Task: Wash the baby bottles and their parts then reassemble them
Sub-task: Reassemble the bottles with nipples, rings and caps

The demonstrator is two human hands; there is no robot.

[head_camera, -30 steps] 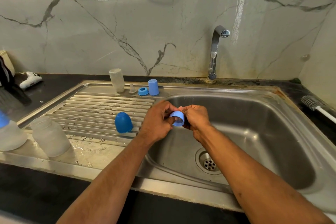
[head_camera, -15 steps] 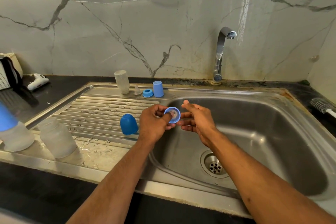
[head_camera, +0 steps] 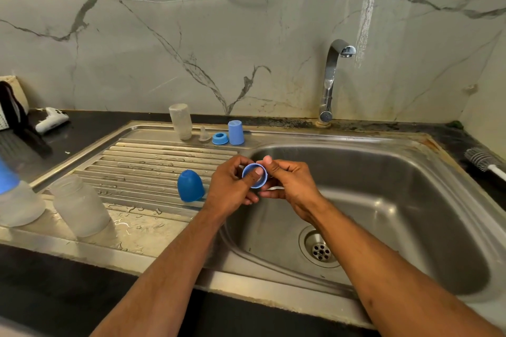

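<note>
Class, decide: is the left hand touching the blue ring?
Touching. The head view shows the left hand with its thumb pressed across the blue ring.

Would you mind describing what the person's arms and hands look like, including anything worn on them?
Both forearms are bare, with no sleeves in view. The left hand and the right hand wear no gloves, and no rings, watch or bracelets show.

A home kitchen. A steel sink (head_camera: 410, 227) with a ribbed draining board (head_camera: 153, 169) is set into a dark counter (head_camera: 90, 128), with a chrome tap (head_camera: 332, 76) against a marble-look wall (head_camera: 219, 35). Washed bottle parts stand on the board, and a bottle brush (head_camera: 483, 160) lies at the right.
</note>
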